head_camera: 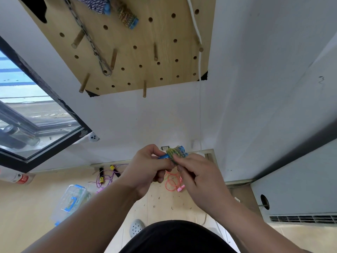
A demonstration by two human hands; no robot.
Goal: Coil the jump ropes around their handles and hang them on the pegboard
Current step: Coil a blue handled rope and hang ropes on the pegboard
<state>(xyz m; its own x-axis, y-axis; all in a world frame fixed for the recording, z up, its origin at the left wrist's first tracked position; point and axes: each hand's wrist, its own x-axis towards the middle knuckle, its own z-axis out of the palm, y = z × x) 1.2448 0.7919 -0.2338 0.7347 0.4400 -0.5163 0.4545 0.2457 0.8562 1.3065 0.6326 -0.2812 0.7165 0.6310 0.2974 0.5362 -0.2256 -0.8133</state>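
Note:
My left hand (147, 166) grips the blue handles of a jump rope (176, 152) whose yellow-green cord is coiled round them. My right hand (193, 173) pinches the coil from the right. Both hands are held at waist height below the wooden pegboard (164, 52) on the wall. Two coiled ropes hang on the board: a blue-white one (96, 4) and a yellow one with a blue handle (127, 17). On the floor lie a purple rope with black-yellow handles (107, 177) and an orange-pink rope (172, 183), both loose.
A metal chain (91, 42) and a white cord (196, 30) hang on the board among several bare wooden pegs (144, 88). A clear plastic box with blue clips (70, 202) lies on the floor at left. A window (27, 114) is at left, a vented cabinet (300, 198) at right.

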